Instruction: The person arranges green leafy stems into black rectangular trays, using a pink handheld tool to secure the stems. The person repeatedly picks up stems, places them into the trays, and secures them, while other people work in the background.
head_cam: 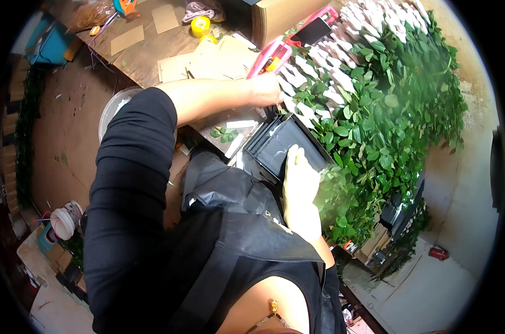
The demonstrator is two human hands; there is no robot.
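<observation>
My left hand (267, 90), bare and with its fingers curled, is beside a pink tape dispenser (285, 51). Narrow black strips (270, 112) show just below its fingers; whether they are gripped is hidden. My right hand (301, 175) wears a pale yellowish glove. Its fingers lie extended over a stack of black, flat-sided pieces (296, 135) at the table's near edge, and the thumb is out of sight. Against the stack's right side lie many leafy green stems (373, 137), their ends covered in white sleeves (304, 67).
On the wooden table (139, 62) lie cardboard pieces (127, 40), a yellow tape roll (200, 26), a phone (312, 31) and an orange-and-teal tool (126, 7). A large cardboard box (285, 16) stands at the back. A white bucket (110, 110) is beside my left arm.
</observation>
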